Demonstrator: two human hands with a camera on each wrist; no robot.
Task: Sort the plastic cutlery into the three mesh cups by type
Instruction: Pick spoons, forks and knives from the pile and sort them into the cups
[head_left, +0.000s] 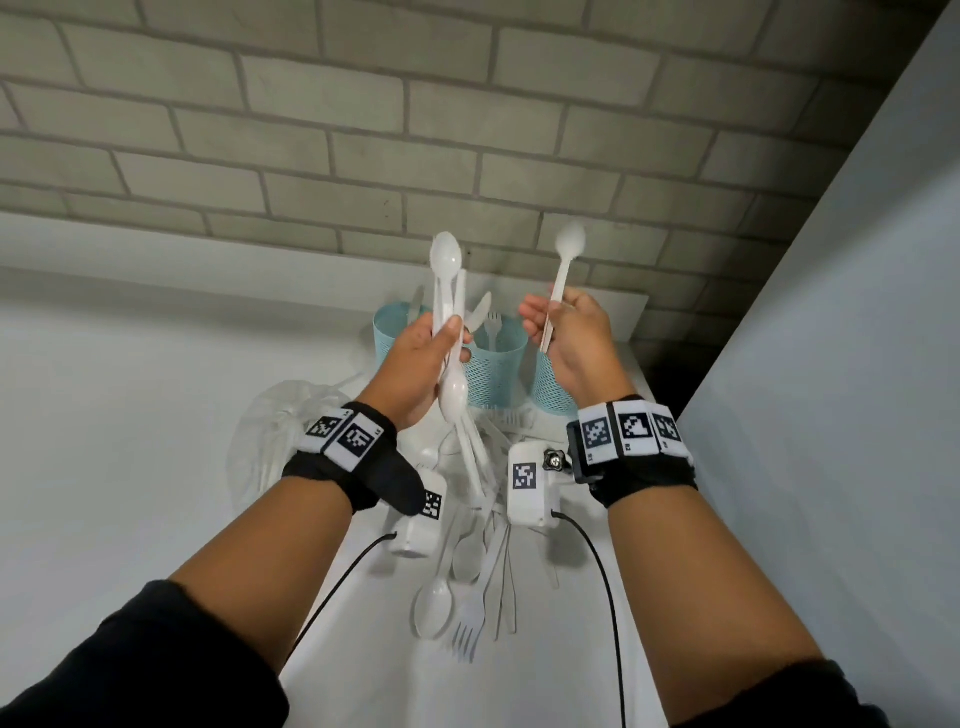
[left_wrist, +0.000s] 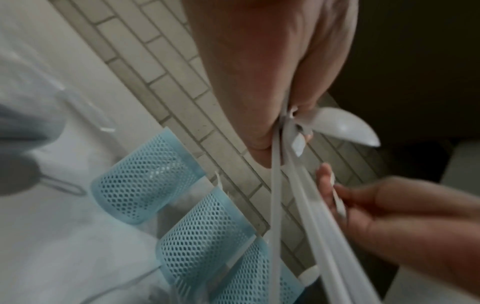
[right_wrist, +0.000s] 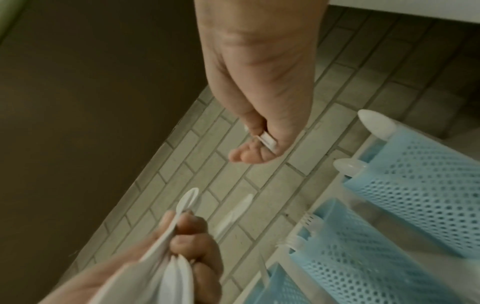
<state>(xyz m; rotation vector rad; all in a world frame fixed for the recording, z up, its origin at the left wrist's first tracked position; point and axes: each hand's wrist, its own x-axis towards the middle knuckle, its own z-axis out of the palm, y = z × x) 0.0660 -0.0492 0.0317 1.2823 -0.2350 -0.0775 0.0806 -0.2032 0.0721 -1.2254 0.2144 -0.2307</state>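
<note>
My left hand (head_left: 453, 340) grips a bundle of white plastic spoons (head_left: 447, 291), bowls pointing both up and down, held above the cups. In the left wrist view one spoon bowl (left_wrist: 345, 127) sticks out past the palm. My right hand (head_left: 545, 318) pinches a single white spoon (head_left: 569, 243) by its handle, bowl up; its handle end (right_wrist: 269, 142) shows between the fingers. Three blue mesh cups (head_left: 493, 366) stand in a row behind both hands. The right cup (right_wrist: 420, 185) holds spoons, the middle cup (right_wrist: 358, 246) forks, and knives stick out of the left cup (head_left: 387, 322).
A pile of loose white forks, spoons and knives (head_left: 467, 577) lies on the white table (head_left: 130, 415) below my wrists. A clear plastic bag (head_left: 275, 436) lies left of it. A brick wall (head_left: 311, 156) stands behind the cups and a white panel (head_left: 831, 364) at the right.
</note>
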